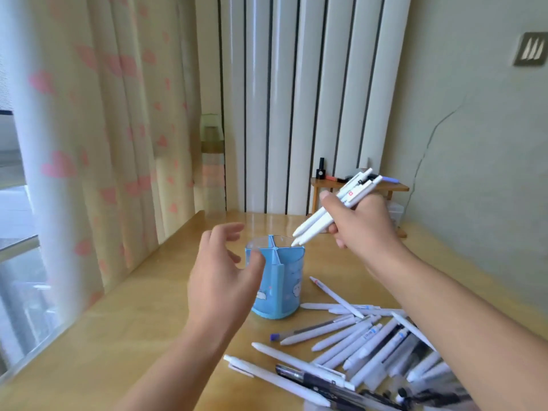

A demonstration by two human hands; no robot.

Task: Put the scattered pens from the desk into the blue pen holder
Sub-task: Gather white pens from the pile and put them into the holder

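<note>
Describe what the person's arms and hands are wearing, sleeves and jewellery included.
Nothing shows on either. The left hand and right hand are bare, with no gloves, rings or watch visible. Both forearms are uncovered as far as the frame shows, with no sleeve edge in view. The nails look short and unpainted.

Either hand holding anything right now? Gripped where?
Right hand grips two white plastic pens around mid-barrel, tips just above the blue plastic pen holder. Left hand is open, holding nothing.

Blue pen holder [277, 287] w/ divided compartments stands upright on the surface. Two white pens [332, 207] tilted, tips at its rim. Loose pile of mostly white pens [353, 348] lies just beside it.
</note>
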